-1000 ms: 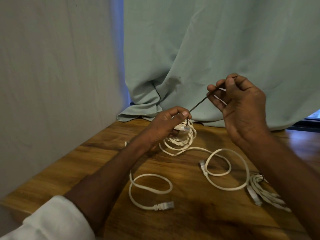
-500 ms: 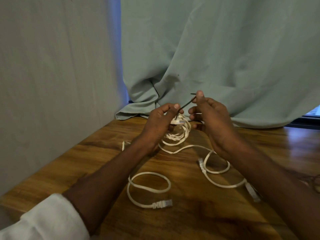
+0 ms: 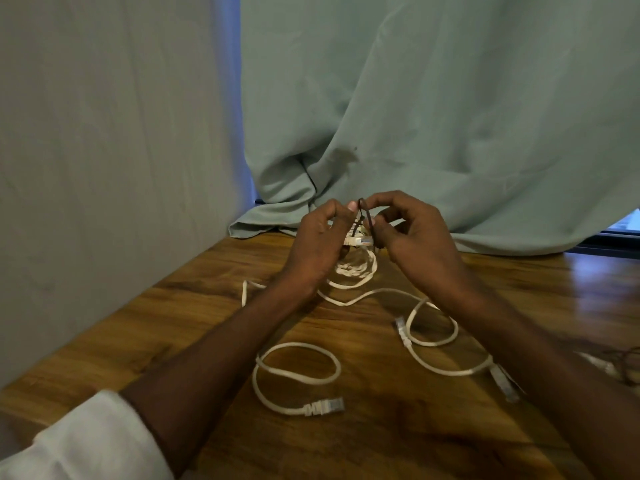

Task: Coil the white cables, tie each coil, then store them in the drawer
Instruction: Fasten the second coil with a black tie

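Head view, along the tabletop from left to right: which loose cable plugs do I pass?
Plug on the near loop → plug beside the middle loop → plug at the end of the right-hand cable. The plug held between the hands sits farther back, so I leave it out.

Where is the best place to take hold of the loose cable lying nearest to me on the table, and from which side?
Probably at the plug of the near cable, coming from above. The plug is the thick, stiff end, it lies flat on the table and points right, with bare wood around it, so fingers could pinch its sides; the thin loop would likely slip.
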